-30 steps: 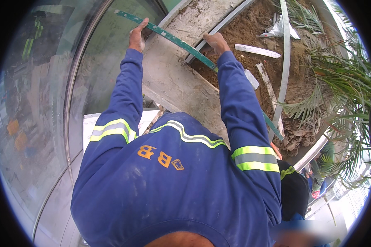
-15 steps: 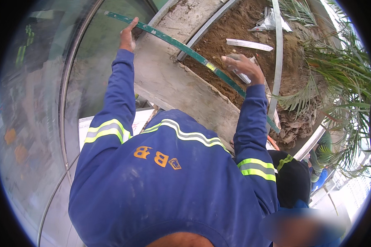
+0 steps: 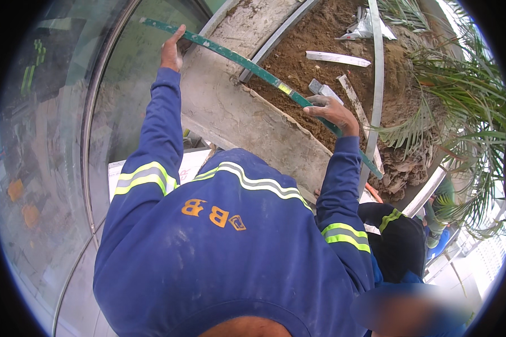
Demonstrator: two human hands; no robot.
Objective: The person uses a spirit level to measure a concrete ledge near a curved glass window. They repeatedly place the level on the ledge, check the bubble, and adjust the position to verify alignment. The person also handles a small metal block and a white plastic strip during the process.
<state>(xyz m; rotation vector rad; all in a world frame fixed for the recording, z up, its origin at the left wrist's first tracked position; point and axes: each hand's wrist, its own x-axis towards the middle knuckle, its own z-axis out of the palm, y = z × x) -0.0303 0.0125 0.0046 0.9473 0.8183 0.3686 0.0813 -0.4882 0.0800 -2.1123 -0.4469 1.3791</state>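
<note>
A long green spirit level (image 3: 243,62) with a yellow vial near its middle runs slantwise over a plastered concrete ledge (image 3: 230,121). Toward its far left end, my left hand (image 3: 172,51) is closed around it, thumb pointing up along the top edge. My right hand (image 3: 333,112) grips the level to the right of the vial, its fingers bent over the bar. Beyond that hand, the level's right end passes behind my right forearm and shows again near a metal bar (image 3: 376,84).
Brown soil (image 3: 289,48) beyond the ledge holds a white strip (image 3: 338,58), a small pale block (image 3: 324,90) and a crumpled plastic bag (image 3: 366,27). Palm fronds (image 3: 461,92) hang at right. Glass panels (image 3: 45,151) stand at left. A person in dark clothes (image 3: 400,247) is close on my right.
My right hand has come down from above the spirit level and taken hold of it, uncovering the pale block in the soil. My left hand keeps its grip, with little movement.
</note>
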